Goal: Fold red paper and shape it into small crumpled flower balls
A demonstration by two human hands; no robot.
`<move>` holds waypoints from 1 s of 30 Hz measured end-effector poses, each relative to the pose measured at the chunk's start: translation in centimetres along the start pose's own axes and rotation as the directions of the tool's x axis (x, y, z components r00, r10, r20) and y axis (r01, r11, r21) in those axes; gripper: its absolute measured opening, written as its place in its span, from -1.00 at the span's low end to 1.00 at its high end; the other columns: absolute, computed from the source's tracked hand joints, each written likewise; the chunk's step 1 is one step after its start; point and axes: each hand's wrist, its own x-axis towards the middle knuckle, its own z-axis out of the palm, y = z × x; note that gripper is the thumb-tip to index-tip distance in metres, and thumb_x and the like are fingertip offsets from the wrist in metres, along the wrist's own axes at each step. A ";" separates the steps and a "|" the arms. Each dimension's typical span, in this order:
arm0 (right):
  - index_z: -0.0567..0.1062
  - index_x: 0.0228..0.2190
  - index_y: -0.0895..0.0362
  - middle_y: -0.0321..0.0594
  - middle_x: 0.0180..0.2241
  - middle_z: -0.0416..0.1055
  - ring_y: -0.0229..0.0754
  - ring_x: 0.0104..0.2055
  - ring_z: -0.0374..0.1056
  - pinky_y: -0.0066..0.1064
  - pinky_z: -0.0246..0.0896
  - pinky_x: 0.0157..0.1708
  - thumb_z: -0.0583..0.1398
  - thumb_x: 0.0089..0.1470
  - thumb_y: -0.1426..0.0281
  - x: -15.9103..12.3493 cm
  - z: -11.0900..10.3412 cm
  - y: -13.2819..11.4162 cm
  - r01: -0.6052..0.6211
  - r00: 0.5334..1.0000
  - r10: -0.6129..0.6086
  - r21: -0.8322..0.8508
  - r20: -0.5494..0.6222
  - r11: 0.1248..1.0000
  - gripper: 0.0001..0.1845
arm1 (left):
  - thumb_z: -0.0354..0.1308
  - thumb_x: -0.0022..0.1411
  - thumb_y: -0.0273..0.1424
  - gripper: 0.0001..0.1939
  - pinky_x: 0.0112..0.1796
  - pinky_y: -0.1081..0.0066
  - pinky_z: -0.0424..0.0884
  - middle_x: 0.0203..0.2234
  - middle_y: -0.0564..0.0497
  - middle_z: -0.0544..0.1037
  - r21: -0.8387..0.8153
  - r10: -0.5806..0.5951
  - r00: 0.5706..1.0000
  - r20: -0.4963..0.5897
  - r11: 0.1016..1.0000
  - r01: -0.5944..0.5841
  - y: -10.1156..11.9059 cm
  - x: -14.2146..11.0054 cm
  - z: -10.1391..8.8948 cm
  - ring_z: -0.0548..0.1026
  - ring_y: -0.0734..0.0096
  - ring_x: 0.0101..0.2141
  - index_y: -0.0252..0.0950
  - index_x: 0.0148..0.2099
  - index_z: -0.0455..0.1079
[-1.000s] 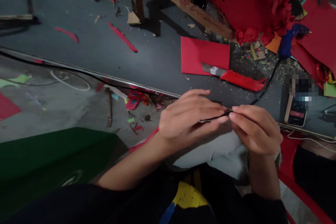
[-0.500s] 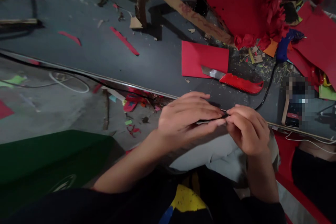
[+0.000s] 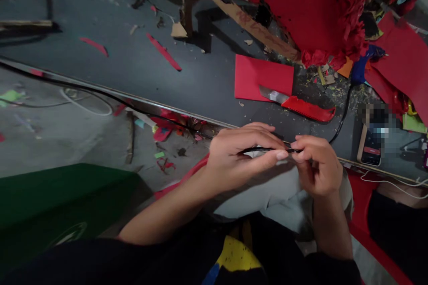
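Note:
A black cord (image 3: 256, 148) runs between my hands over my lap, just off the table's front edge. My left hand (image 3: 234, 153) pinches it between thumb and fingers, with a stretch of cord showing in the gap by the palm. Close beside it, my right hand (image 3: 319, 164) grips the same cord with thumb and fingertips. Beyond my right hand a black cord climbs to a blue glue gun (image 3: 363, 64). On the table behind my hands lies a red utility knife (image 3: 307, 107), its blade resting on a red paper rectangle (image 3: 261, 73).
Above stands a large red paper-covered piece (image 3: 301, 9) with a cardboard edge. A phone (image 3: 370, 144) lies at the right. Red paper strips (image 3: 163, 52) and scraps litter the grey table (image 3: 127, 80). A green object (image 3: 67, 200) stands at the lower left. Another person's dark clothing (image 3: 397, 227) shows at right.
My left thumb and fingers have opened slightly apart at the palm, showing more of the cord. Both hands have shifted a little to the right. The view has moved slightly.

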 end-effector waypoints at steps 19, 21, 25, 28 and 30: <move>0.49 -0.30 0.03 -0.31 -0.31 0.55 -0.23 -0.31 0.46 -0.31 0.43 -0.29 0.22 0.05 0.50 -0.1 -0.1 0.4 0.094 0.986 -0.103 -0.074 -0.131 0.993 -0.84 | 0.27 0.14 -0.42 -0.96 -0.22 0.34 0.54 -0.47 0.06 0.63 0.111 0.141 0.989 0.042 0.983 -0.145 -0.1 -0.1 -0.2 0.59 0.38 -0.49 -0.20 -0.33 0.46; 0.50 -0.32 0.03 -0.33 -0.30 0.54 -0.22 -0.30 0.46 -0.28 0.43 -0.26 0.22 0.04 0.50 -0.2 -0.2 0.1 0.041 0.990 -0.040 0.009 -0.139 0.999 -0.85 | 0.27 0.15 -0.43 -0.95 -0.20 0.35 0.52 -0.46 0.06 0.63 0.133 0.162 0.983 0.083 0.976 -0.172 0.1 0.0 -0.4 0.59 0.40 -0.47 -0.22 -0.32 0.44; 0.50 -0.34 0.02 -0.37 -0.33 0.51 -0.26 -0.27 0.44 -0.29 0.41 -0.16 0.24 0.02 0.51 -0.1 -0.1 -0.7 -0.200 0.970 0.233 0.328 -0.066 0.923 -0.84 | 0.21 0.21 -0.44 -0.99 -0.16 0.34 0.50 -0.42 0.03 0.63 0.177 0.162 0.980 0.117 0.967 -0.181 0.4 -0.1 -0.6 0.59 0.42 -0.42 -0.25 -0.29 0.43; 0.49 -0.37 0.02 -0.37 -0.38 0.48 -0.28 -0.28 0.42 -0.28 0.39 -0.09 0.22 0.06 0.47 0.0 0.2 -0.8 -0.340 0.922 0.387 0.495 0.008 0.800 -0.90 | 0.22 0.20 -0.46 -0.97 -0.16 0.33 0.50 -0.42 0.01 0.63 0.187 0.175 0.977 0.124 0.963 -0.196 0.3 -0.1 -0.5 0.59 0.41 -0.41 -0.28 -0.29 0.41; 0.48 -0.38 0.02 -0.35 -0.39 0.46 -0.28 -0.29 0.41 -0.25 0.39 -0.07 0.20 0.08 0.43 0.0 0.3 -0.5 -0.400 0.892 0.448 0.560 0.057 0.726 -0.94 | 0.23 0.18 -0.48 -0.95 -0.17 0.34 0.50 -0.43 0.01 0.63 0.186 0.186 0.977 0.104 0.962 -0.203 0.1 -0.2 -0.3 0.59 0.41 -0.42 -0.29 -0.30 0.41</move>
